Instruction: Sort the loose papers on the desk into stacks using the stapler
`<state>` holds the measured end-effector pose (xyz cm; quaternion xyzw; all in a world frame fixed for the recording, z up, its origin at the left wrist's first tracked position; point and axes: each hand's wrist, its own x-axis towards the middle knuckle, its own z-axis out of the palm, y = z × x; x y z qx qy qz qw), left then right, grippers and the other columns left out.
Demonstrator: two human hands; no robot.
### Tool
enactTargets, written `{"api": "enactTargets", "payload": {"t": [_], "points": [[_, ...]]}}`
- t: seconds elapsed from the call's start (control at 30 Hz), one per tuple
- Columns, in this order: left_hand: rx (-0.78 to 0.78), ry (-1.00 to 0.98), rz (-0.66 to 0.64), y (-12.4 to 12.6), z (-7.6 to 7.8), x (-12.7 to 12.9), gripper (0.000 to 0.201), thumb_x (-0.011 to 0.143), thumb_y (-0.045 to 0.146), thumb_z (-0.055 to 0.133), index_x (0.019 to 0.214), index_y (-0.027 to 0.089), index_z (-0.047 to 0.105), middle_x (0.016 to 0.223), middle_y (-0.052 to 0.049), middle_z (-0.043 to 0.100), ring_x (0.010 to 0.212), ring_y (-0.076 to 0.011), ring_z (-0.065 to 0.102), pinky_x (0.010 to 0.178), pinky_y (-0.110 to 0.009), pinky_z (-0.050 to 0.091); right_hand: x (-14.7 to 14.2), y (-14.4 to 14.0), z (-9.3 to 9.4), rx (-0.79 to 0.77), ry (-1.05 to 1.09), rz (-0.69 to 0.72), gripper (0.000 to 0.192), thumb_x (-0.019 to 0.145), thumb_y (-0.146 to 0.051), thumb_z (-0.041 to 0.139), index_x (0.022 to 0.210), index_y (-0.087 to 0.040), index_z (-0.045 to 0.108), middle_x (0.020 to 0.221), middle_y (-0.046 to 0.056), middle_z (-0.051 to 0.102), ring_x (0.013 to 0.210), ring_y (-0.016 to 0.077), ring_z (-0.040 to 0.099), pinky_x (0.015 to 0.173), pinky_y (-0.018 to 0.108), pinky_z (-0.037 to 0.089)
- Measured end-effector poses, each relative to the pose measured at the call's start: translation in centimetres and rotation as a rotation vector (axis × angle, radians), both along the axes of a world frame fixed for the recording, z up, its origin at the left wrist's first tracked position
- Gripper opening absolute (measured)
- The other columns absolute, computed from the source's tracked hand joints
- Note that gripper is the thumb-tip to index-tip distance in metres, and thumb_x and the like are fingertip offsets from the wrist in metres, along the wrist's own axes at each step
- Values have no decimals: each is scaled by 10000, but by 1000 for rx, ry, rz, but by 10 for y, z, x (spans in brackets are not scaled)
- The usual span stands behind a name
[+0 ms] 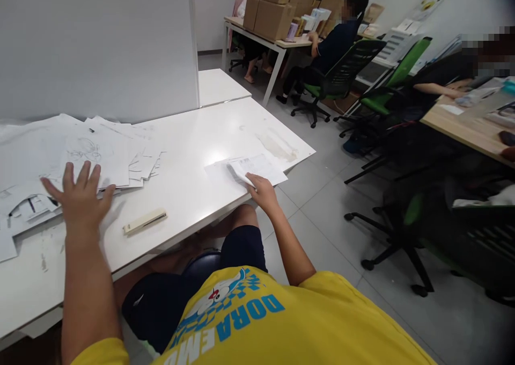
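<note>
While the person sits at the white table [193, 155], the left hand [80, 196] lies flat with its fingers spread wide, palm down on the near edge of a loose heap of white sheets [92, 150]. Those sheets carry faint pencil line drawings, and some have cut-out shapes in them; the heap covers the left part of the table, up against a grey partition [96, 43]. Just to the right of that hand, apart from it, a cream-coloured stapler [145, 221] lies on its side on the bare tabletop.

Over at the right edge of the table, the right hand [263, 189] rests on a small stack of papers [251, 169], its fingers curled over the stack's near corner; whether it pinches a sheet or only presses down cannot be told from here. The two hands are well apart.

Beyond the table, a person in dark clothes [333, 43] sits in a green-backed office chair [346, 70] at another table stacked with cardboard boxes [277, 2]. Another person's arm [438, 90] rests on a wooden table [462, 126] at the far right.
</note>
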<state>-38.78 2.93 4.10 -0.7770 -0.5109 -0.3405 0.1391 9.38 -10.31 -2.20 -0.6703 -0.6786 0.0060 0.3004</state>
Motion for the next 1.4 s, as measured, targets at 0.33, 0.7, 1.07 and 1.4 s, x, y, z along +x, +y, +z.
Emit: {"api": "enactTargets", "payload": {"t": [0.33,0.7,1.07,1.4], "points": [[-85,-24,-73,-112,-27,87,401,942,337,520,1302,205,637,1207,-126,707,1145,-306,635,986,-468,462,-82,-33,15,246,-86,117,478,1050,-310,367,1504,-181,443,1344,136,664,1017,228,719,879,374,573],[-215,20,-40,-123,-43,101,516,963,312,473,1473,237,495,1316,-138,661,1176,-341,601,996,-501,378,-176,-25,17,-118,-163,549,734,934,-702,483,1459,-189,484,1589,113,419,1461,303,385,1135,437,395],[-192,36,-20,-122,-50,103,601,920,357,558,1504,290,432,1296,-113,666,1191,-329,588,1018,-485,362,-105,-11,18,-166,-27,139,552,1057,-459,326,1515,-169,431,1610,122,379,1545,242,243,1261,488,179],[-224,33,35,-121,-48,104,420,917,415,540,1302,256,602,1136,-101,721,1042,-310,631,950,-460,372,20,4,-11,-236,53,-426,670,987,-476,369,1528,-80,378,1616,212,325,1522,333,266,1226,591,181]]}}
